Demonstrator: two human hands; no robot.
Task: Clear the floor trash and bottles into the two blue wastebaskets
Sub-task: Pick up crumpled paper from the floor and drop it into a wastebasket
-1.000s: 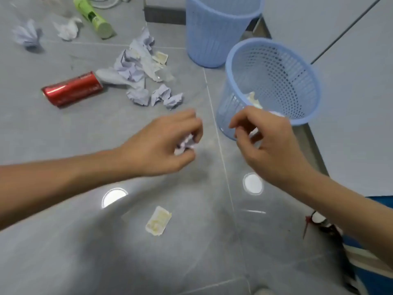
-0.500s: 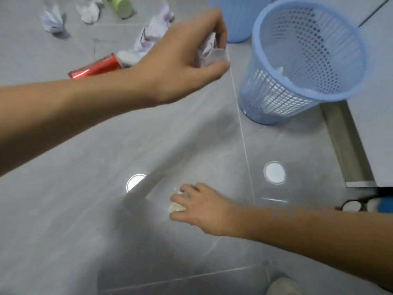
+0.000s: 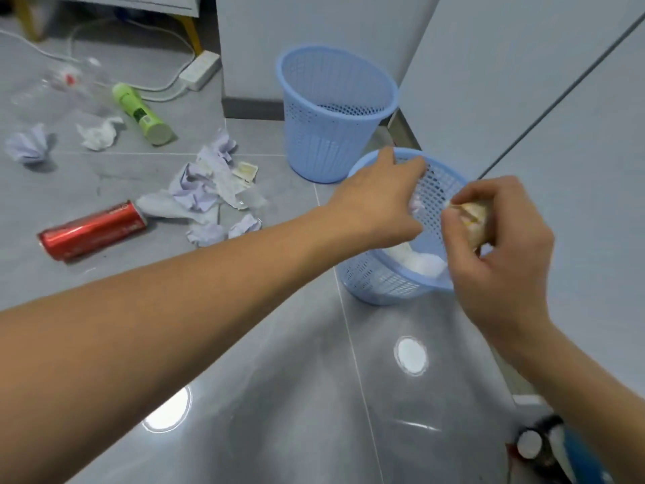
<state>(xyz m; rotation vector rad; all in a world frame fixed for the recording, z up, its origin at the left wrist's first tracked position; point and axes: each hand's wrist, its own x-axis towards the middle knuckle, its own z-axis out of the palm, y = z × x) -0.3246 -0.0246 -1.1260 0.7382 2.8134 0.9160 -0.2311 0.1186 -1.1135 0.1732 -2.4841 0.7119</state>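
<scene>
Two blue mesh wastebaskets stand by the cabinet: the near wastebasket (image 3: pixel 380 274) holds white tissue, and the far wastebasket (image 3: pixel 335 110) stands behind it. My left hand (image 3: pixel 380 200) reaches over the near basket's mouth with a lavender crumpled paper (image 3: pixel 417 204) in its curled fingers. My right hand (image 3: pixel 499 246) hovers at the basket's right rim, pinching a yellowish wrapper (image 3: pixel 471 214). On the floor to the left lie a red can (image 3: pixel 92 230), a green bottle (image 3: pixel 143 115), a clear plastic bottle (image 3: pixel 59 85) and a pile of crumpled papers (image 3: pixel 209 183).
A lavender paper ball (image 3: pixel 28 144) and a white tissue (image 3: pixel 97 134) lie at the far left. A power strip (image 3: pixel 200 69) with cords sits at the back. White cabinet fronts (image 3: pixel 523 82) close off the right side. A dark object (image 3: pixel 544 445) lies at the bottom right.
My left hand carried the crumpled paper from above the floor to over the near basket. My right hand picked the yellowish wrapper off the floor and raised it to the basket's rim.
</scene>
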